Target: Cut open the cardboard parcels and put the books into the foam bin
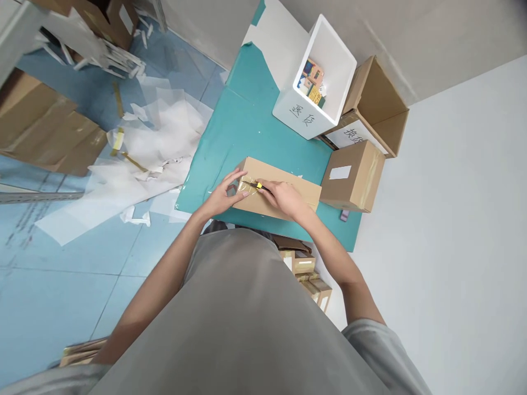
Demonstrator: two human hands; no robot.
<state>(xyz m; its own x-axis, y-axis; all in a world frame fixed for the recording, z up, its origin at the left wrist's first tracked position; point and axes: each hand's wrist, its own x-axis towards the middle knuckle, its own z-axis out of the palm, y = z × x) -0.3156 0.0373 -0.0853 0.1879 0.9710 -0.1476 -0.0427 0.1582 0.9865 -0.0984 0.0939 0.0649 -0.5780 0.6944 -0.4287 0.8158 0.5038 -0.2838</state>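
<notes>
A long brown cardboard box (284, 174) lies in front of me on a teal-covered table (242, 120). Clear packing tape (248, 187) covers its left end. My right hand (284, 197) grips a box cutter (259, 186) with a black and yellow body, its tip pointing left over the taped end. Whether the blade has gone into the tape is too small to tell. Against the box's left end rests my left hand (223, 195), thumb and fingers spread on either side of the corner.
Behind stand a white foam bin (284, 112) with small packages inside and an open carton (401, 131). A closed carton (343, 189) sits at the right, near a small dark item (344, 215). Crumpled white wrapping (164, 129) and flattened cardboard (45, 126) litter the floor at left.
</notes>
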